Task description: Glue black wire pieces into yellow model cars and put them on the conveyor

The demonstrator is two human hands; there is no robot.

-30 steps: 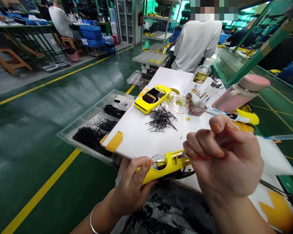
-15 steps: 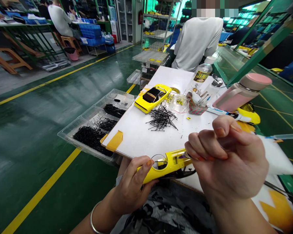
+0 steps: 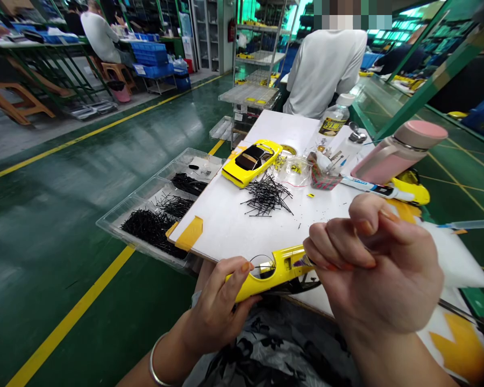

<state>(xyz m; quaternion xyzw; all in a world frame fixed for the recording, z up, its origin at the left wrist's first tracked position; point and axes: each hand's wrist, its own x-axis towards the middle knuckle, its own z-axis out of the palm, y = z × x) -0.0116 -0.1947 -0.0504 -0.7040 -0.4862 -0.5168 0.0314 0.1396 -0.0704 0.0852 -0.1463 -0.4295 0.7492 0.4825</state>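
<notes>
My left hand (image 3: pixel 221 301) grips one end of a yellow model car body (image 3: pixel 284 266), tilted on its side near the table's front edge. Its round wheel arch and a small rectangular recess face up, and dark parts show along its lower side. My right hand (image 3: pixel 375 263) is closed in a fist at the other end. From under its fingers a small purplish, shiny tip points at the recess; the rest of that object is hidden, so I cannot tell what it is. A second yellow model car body (image 3: pixel 252 161) with dark windows stands farther back on the white table (image 3: pixel 221 226).
Thin black rods (image 3: pixel 267 194) lie heaped mid-table. A clear tray (image 3: pixel 113 220) of black parts is at the left. To the right stand a pink flask (image 3: pixel 399 150), a plastic bottle (image 3: pixel 334 121) and a marker pen (image 3: pixel 367 185). A person in white (image 3: pixel 326 70) sits ahead.
Very little differs. My right fist and the tip under it have shifted slightly left along the car body; my left hand keeps its grip.
</notes>
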